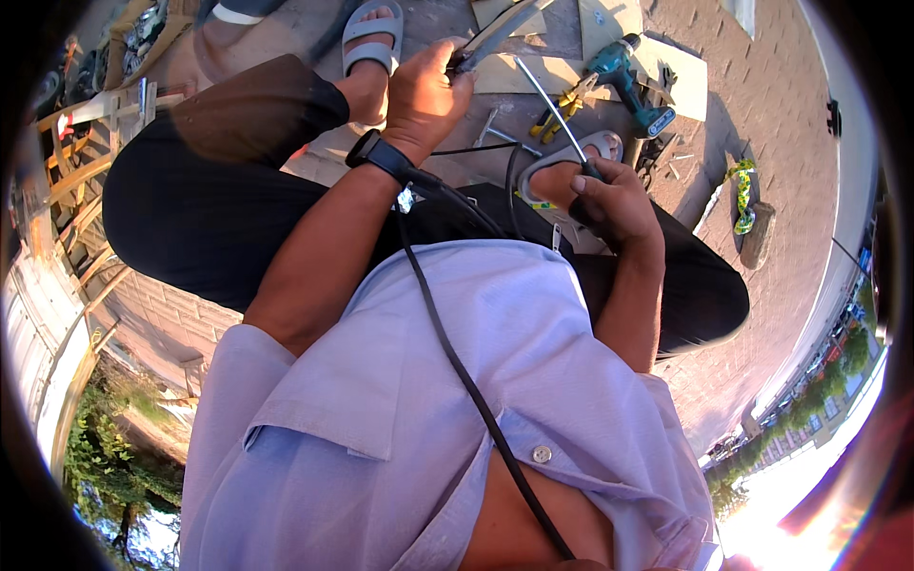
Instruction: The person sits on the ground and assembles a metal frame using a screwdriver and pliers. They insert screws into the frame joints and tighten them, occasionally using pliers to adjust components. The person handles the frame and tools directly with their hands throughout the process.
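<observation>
My left hand (427,93), with a dark watch on its wrist, is closed around the near end of a long grey bar (500,36). The bar runs up and to the right out of view; its exact kind is unclear. In my right hand (619,205) is a screwdriver (549,103), gripped by its dark handle. Its thin metal shaft points up and left, apart from the bar. Between the hands, on the ground, lie yellow-handled pliers (564,107) and a T-shaped metal tool (497,131). The screwdriver's tip shows no contact with anything.
Beyond the pliers, a teal cordless drill (619,78) lies by pale boards (678,76). A green-yellow patterned strip (744,195) and a rough block (758,236) are at the right. A black cable (447,357) crosses my shirt. Wooden slats (81,181) stand left.
</observation>
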`<action>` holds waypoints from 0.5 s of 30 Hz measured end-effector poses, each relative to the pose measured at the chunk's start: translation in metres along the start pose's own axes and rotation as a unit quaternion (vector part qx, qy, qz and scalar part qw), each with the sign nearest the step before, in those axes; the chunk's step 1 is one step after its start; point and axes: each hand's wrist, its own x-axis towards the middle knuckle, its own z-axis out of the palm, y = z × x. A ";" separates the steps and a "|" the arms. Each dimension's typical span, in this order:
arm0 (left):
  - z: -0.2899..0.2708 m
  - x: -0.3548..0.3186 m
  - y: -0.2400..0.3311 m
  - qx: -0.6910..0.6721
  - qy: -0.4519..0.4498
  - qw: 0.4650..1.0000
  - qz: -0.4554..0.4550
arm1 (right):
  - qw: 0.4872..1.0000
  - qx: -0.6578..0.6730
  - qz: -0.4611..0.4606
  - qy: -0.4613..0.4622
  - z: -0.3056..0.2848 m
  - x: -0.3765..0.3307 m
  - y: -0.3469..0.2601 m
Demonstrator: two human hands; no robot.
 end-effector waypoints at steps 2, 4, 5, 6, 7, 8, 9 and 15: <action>0.002 -0.001 -0.001 0.001 0.004 1.000 0.004 | 0.999 0.008 -0.015 0.028 0.004 0.002 -0.006; 0.005 -0.004 0.000 0.002 -0.006 1.000 -0.021 | 0.997 0.013 -0.035 0.063 0.016 0.011 -0.014; 0.006 -0.005 0.000 0.002 -0.011 0.999 -0.034 | 0.995 0.007 -0.061 0.078 0.020 0.019 -0.016; 0.007 -0.006 -0.002 -0.010 -0.020 0.998 -0.053 | 0.992 0.001 -0.085 0.093 0.023 0.030 -0.019; 0.008 -0.006 0.000 -0.002 -0.026 0.998 -0.055 | 0.988 -0.004 -0.111 0.108 0.027 0.040 -0.021; 0.008 -0.006 0.001 0.006 -0.033 0.998 -0.057 | 0.983 0.038 -0.126 0.124 0.034 0.050 -0.025; 0.008 -0.006 0.003 0.015 -0.038 0.997 -0.061 | 0.977 0.079 -0.141 0.139 0.042 0.062 -0.029; 0.002 -0.003 0.020 0.006 -0.108 0.986 -0.128 | 0.949 0.158 -0.207 0.179 0.048 0.110 -0.061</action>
